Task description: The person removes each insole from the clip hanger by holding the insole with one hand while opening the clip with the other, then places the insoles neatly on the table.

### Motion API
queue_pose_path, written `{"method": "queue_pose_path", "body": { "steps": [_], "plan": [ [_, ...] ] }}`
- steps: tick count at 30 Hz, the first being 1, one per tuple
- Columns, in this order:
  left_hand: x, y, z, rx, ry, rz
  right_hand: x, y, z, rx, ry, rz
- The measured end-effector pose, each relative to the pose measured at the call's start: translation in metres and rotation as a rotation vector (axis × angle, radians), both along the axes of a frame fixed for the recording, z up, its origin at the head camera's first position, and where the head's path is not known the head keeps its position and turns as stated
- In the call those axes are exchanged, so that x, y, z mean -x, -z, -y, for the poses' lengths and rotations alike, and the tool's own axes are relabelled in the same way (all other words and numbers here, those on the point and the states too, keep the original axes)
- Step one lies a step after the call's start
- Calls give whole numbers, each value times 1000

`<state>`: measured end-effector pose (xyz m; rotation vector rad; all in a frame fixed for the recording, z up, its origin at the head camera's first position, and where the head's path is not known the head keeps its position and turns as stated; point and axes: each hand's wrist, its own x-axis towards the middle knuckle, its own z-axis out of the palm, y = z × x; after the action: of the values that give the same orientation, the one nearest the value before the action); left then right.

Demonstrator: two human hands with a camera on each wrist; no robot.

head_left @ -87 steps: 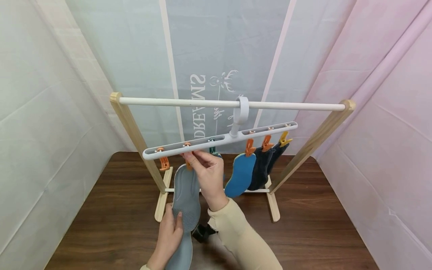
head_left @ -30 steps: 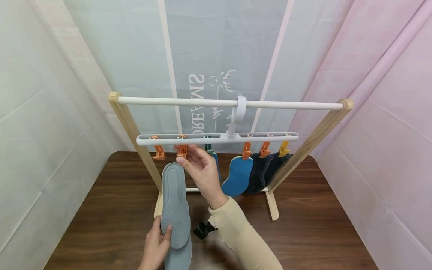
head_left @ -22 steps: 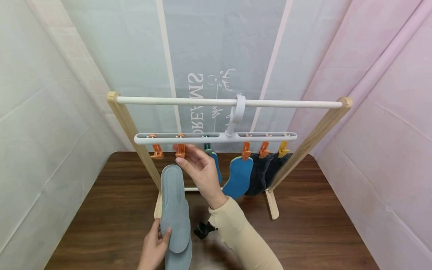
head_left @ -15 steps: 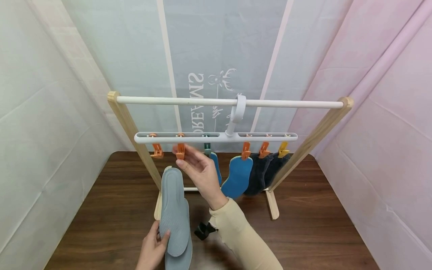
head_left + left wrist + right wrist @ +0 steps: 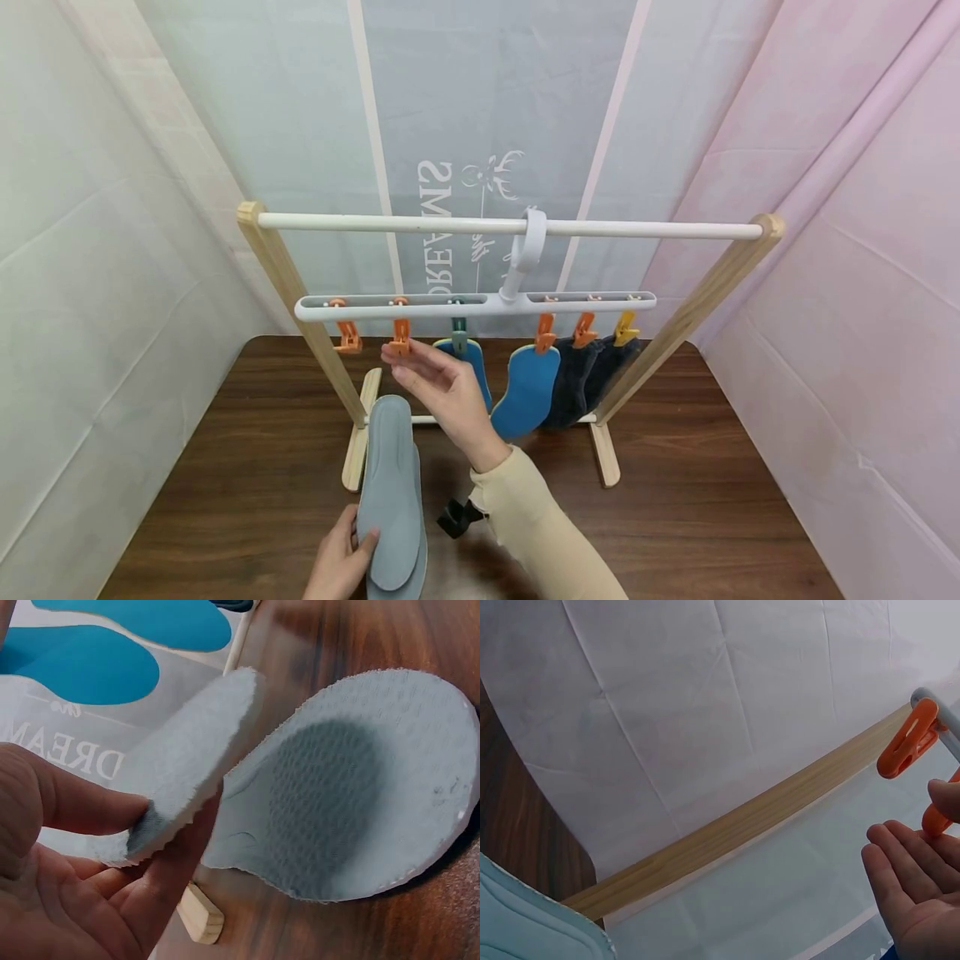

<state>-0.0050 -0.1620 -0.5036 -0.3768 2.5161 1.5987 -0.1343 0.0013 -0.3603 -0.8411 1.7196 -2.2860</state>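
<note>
My left hand [image 5: 341, 554] pinches a grey insole [image 5: 392, 492] between thumb and fingers, its top end well below the hanger. Seen edge-on in the left wrist view, this insole [image 5: 191, 761] stands in front of a second grey insole [image 5: 337, 802] that lies over the wooden surface. My right hand [image 5: 450, 400] is just under an orange clip [image 5: 401, 337], fingers loosely extended, fingertips right at its lower end. No insole hangs from that clip. It belongs to a white hanger [image 5: 420, 311], as does another orange clip [image 5: 348, 337] at the far left.
The hanger hooks over the white rod [image 5: 390, 223] of a wooden rack. Blue insoles [image 5: 528, 387] and dark fuzzy pieces [image 5: 572, 379] hang from clips on it. A black object [image 5: 456, 518] shows beside my right sleeve. Curtains stand behind.
The held insole was up at the second orange clip with the hanger tilted; it has come down and away. The hanger has levelled, and my right hand has slipped lower off the clip.
</note>
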Motion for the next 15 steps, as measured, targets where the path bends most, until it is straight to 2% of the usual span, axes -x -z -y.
{"method": "queue_pose_path", "body": {
  "steps": [4,8,15],
  "plan": [
    [-1,3,0,-33,21,42,-2,1,-3,-10,-7,9],
    [-3,7,-2,-51,24,47,-3,3,-6,-27,-8,26],
    [-6,11,-3,-19,25,42,-4,4,-14,-73,-21,46]
  ]
}}
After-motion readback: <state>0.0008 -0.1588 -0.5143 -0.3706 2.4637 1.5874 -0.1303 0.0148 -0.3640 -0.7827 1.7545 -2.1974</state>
